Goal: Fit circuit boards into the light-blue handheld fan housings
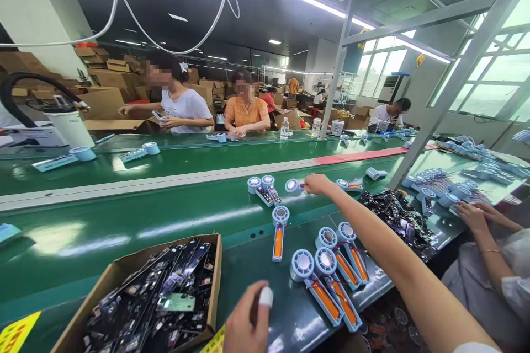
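My right hand (pixel 319 183) reaches across the green belt, its fingers closed on the handle end of a light-blue handheld fan (pixel 293 186). Most of that handle is hidden by the fingers. Near the bottom edge, my left hand (pixel 249 317) hovers with thumb and fingers apart and nothing between them; a white cover sits on one fingertip. Beyond it lies an open-backed fan (pixel 278 242) with an orange cell in its handle. Several similar fans (pixel 327 287) lie to the right. Two fans with dark circuit boards (pixel 267 194) rest side by side on the belt.
A cardboard box (pixel 219 270) full of black circuit boards stands at left front. More boards form a pile (pixel 397 220) at right, beside a grey post (pixel 414 149). A co-worker's hands (pixel 472 215) handle fans at far right. Other people sit across the belt.
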Demonstrator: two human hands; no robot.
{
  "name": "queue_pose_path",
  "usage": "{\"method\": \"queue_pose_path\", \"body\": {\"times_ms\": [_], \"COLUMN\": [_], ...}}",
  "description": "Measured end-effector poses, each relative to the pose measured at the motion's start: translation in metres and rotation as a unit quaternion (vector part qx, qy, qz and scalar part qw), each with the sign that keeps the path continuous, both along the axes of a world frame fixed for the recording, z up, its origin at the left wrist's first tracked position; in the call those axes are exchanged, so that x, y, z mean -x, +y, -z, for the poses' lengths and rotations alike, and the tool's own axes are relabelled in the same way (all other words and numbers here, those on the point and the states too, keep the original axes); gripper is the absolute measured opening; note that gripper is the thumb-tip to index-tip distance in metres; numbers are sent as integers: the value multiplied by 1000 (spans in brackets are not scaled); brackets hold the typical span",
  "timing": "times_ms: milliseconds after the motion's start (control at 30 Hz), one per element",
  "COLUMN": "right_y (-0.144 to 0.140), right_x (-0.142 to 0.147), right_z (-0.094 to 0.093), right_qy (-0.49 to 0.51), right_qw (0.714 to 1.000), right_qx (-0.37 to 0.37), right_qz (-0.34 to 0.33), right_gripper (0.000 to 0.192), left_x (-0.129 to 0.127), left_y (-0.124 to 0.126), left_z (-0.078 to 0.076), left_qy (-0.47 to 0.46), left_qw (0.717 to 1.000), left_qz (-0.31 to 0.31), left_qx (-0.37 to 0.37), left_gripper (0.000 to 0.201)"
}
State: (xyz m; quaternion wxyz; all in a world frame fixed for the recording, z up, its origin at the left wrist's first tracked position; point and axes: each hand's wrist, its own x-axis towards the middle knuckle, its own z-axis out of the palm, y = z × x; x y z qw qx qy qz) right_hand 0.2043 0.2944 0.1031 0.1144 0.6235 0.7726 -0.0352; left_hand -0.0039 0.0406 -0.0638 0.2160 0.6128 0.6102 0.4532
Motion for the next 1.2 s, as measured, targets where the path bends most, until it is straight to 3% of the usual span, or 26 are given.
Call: {"method": "queue_pose_path", "body": {"times_ms": [100, 167, 267, 300, 367, 433, 500, 567, 667, 767, 867, 967, 1033, 1100, 1200], "right_y": [-35, -70, -139, -164, -213, -256, -289, -309, -316, -301, -280, -267, -263, -262, -262], "right_x": [0, 2, 3, 4, 5, 7, 11, 18, 32, 49, 62, 62, 55, 45, 33], "right_z": [-27, -40, -42, -37, -16, 17, 61, 106, 162, 191, 195, 188, 183, 181, 184], "right_qy": [45, 81, 144, 212, 324, 388, 398, 361, 290, 239, 238, 280, 306, 320, 333], "right_qw": [997, 993, 981, 967, 939, 917, 914, 930, 939, 911, 884, 874, 869, 867, 864], "right_qx": [-56, -90, -131, -139, -116, -93, -72, -73, -185, -337, -403, -393, -378, -367, -361], "right_qz": [0, -4, -9, -1, 5, -7, -17, -12, 1, -8, -14, -58, -90, -108, -113], "right_gripper": [27, 28, 31, 31, 39, 51, 57, 59, 63, 57, 54, 50, 45, 41, 37], "left_x": [-7, -19, -36, -39, -39, -31, -18, -4, 7, -1, -17, -15, 5, 36, 87], "left_y": [41, 72, 109, 117, 125, 120, 105, 81, 37, -2, -23, -30, -29, -22, 1], "left_z": [-49, -72, -83, -82, -81, -81, -85, -88, -85, -72, -55, -49, -54, -63, -77], "left_qy": [124, 212, 245, 254, 269, 280, 289, 297, 309, 297, 260, 233, 243, 291, 396], "left_qw": [987, 964, 946, 941, 933, 929, 925, 920, 910, 907, 912, 929, 942, 948, 915], "left_qz": [-21, -25, 11, 23, 40, 44, 30, -3, -49, -59, -47, 7, 20, -22, -74], "left_qx": [102, 160, 210, 221, 234, 239, 245, 254, 271, 292, 315, 286, 230, 128, -5], "left_gripper": [43, 47, 37, 33, 25, 23, 27, 34, 36, 29, 31, 40, 44, 47, 48]}}
